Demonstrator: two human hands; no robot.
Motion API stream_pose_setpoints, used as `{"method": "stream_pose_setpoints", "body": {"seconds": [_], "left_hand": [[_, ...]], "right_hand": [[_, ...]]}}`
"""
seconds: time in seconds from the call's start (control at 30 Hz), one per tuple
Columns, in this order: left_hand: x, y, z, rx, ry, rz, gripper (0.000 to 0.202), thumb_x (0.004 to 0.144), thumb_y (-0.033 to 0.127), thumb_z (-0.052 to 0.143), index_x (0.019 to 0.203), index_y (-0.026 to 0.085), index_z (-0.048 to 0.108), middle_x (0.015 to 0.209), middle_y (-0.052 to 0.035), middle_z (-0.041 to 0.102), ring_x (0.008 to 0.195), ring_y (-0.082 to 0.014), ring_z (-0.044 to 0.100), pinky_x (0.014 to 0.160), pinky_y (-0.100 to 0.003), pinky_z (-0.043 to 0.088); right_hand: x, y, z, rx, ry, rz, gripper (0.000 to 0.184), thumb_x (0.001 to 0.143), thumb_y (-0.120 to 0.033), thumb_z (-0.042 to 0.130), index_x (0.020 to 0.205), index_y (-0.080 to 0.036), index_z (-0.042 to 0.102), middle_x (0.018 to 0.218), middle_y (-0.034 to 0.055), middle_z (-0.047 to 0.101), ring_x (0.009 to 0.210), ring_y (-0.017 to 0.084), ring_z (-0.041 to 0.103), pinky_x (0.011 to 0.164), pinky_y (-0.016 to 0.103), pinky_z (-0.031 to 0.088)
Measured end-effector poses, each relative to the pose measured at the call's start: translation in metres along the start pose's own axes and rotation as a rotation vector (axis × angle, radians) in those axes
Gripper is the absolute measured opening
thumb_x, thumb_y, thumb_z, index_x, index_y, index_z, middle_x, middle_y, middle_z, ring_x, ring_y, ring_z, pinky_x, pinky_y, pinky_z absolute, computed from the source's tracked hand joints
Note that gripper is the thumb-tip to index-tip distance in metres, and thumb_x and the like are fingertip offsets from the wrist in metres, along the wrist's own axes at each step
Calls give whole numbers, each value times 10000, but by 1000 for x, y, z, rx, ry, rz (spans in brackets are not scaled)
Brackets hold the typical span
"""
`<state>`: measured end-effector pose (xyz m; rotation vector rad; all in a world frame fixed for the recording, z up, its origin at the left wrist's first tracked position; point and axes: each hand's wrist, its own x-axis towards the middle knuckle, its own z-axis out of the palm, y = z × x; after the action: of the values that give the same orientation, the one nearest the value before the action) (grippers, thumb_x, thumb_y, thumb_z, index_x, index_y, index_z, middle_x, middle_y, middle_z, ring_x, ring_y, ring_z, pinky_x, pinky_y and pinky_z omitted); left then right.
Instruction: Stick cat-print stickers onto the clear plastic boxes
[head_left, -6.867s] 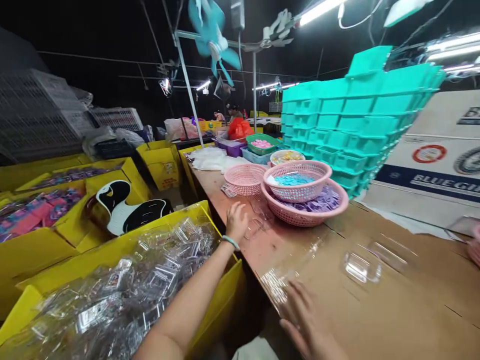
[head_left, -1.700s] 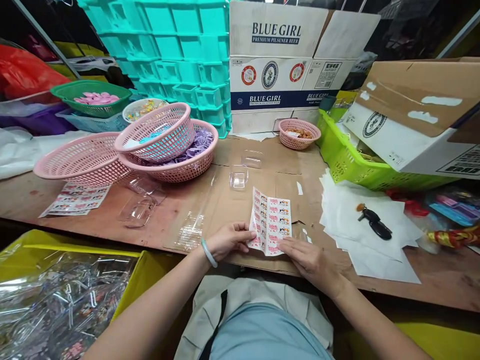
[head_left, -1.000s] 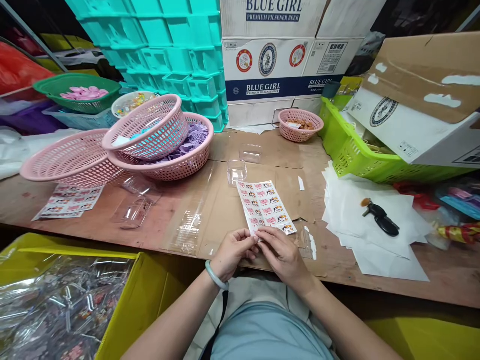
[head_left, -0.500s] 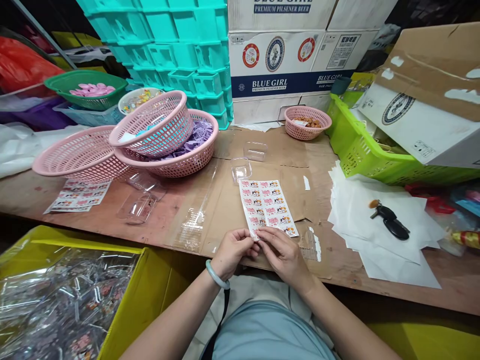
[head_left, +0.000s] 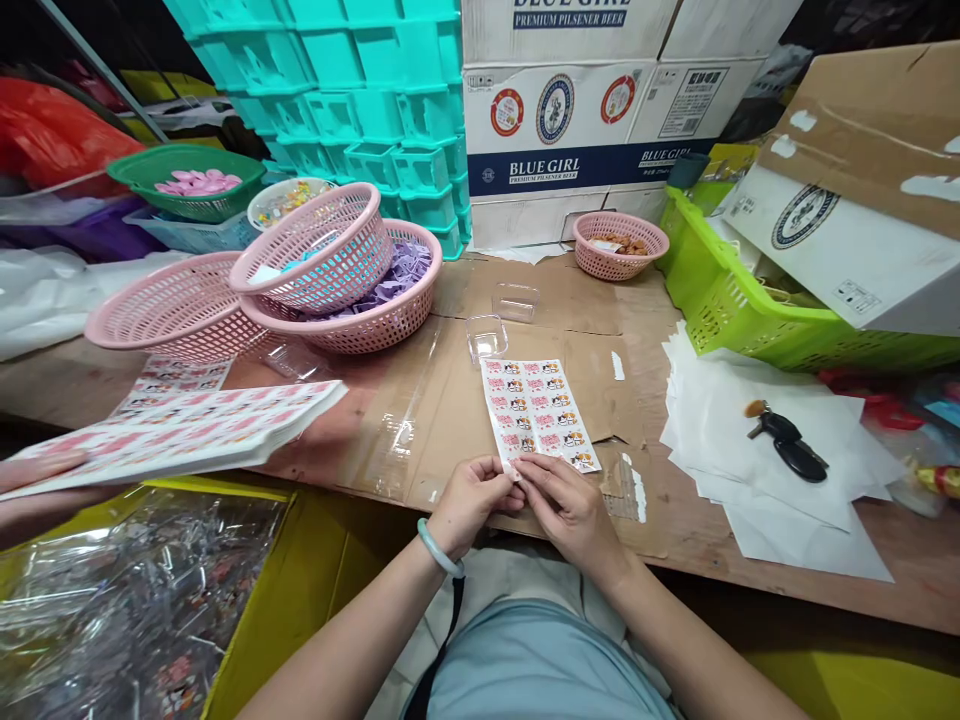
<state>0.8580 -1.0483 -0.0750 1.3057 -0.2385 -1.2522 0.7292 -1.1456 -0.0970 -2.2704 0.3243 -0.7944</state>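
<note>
A sheet of cat stickers (head_left: 534, 415) lies on flattened cardboard (head_left: 442, 400) in front of me, printed in rows with pink lettering. At its near left corner my left hand (head_left: 476, 500) is closed, thumb and fingers pinching the sheet's edge. Right beside it, my right hand (head_left: 564, 508) also pinches that corner, and the fingertips of both hands nearly meet. What exactly lies between the fingertips is partly hidden. Just beyond the sheet sit two small clear plastic boxes, one a clear box (head_left: 487, 338) near its top edge and another clear box (head_left: 515, 301) farther back.
From the left another person's hand (head_left: 52, 480) holds a thick stack of sticker sheets (head_left: 202, 425) over the table. Pink baskets (head_left: 315, 250) stand back left, a small pink basket (head_left: 621, 245) at the back. Keys (head_left: 787, 440) rest on white paper (head_left: 750, 500) beside a green crate (head_left: 750, 310).
Another person's hand has come in from the left with a stack of sticker sheets. My hands stay pinched at the sheet's corner; the view has shifted slightly.
</note>
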Motion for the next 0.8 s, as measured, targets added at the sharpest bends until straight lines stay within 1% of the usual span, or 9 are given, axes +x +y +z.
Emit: {"method": "stream_pose_setpoints", "body": {"seconds": [0.13,0.2,0.27,0.37,0.47,0.57,0.63,0.7,0.8], "left_hand": [[-3,0,-1,112,53,-10,285,620,371,748,637,140,582,565,-4,602,493,-91,549,531,-208,459],[-5,1,5,176,50,53,276,661,375,714,618,152,558,544,7,580,491,-97,531,524,-211,439],[-8,4,17,256,-5,212,242,715,358,672,628,155,576,611,-8,596,588,-121,562,604,-229,463],[-16,12,40,415,-139,503,161,792,314,609,766,164,662,897,-72,650,843,-178,612,755,-250,488],[-26,22,47,695,-172,738,287,818,278,586,1084,184,640,1135,-108,623,1038,-216,586,895,-296,478],[-24,27,24,1185,9,879,463,807,149,526,1269,172,535,1371,-135,496,1315,-283,380,1111,-448,280],[-17,30,-3,1507,176,825,575,774,62,479,1341,160,472,1489,-142,349,1403,-321,219,1140,-541,137],[-7,36,-30,1718,287,704,651,747,22,466,1384,153,423,1524,-149,271,1422,-338,156,1133,-575,67],[5,63,-63,1740,189,566,747,692,80,583,1409,148,386,1527,-158,256,1417,-358,150,1135,-550,63]], "right_hand": [[0,-5,0,-28,8,4,330,894,-146,502,1178,-262,623,1118,66,667,1037,203,633,944,392,515],[-1,-7,-4,-43,6,-10,369,889,-136,502,1227,-257,589,1157,67,653,1067,203,622,961,384,505],[-5,-4,-12,-76,29,-44,420,879,-119,508,1275,-252,550,1195,70,638,1097,207,607,966,376,499],[-12,7,-35,-123,130,-58,396,874,-112,504,1233,-256,589,1160,60,660,1052,204,629,937,357,508],[-12,21,-64,-160,407,129,234,853,-199,583,1059,-222,691,1013,55,706,891,193,670,861,332,532],[-1,28,-93,-176,778,348,279,783,-340,680,970,-138,724,878,79,716,724,177,655,768,323,543],[8,28,-110,-176,959,392,375,752,-389,700,973,-88,728,831,104,714,671,172,640,734,323,538],[15,25,-123,-181,1064,382,407,737,-391,712,987,-70,729,836,128,714,671,180,640,732,330,531],[19,22,-133,-173,1091,346,417,729,-381,724,1019,-82,725,891,146,714,718,204,651,762,361,526]]}}
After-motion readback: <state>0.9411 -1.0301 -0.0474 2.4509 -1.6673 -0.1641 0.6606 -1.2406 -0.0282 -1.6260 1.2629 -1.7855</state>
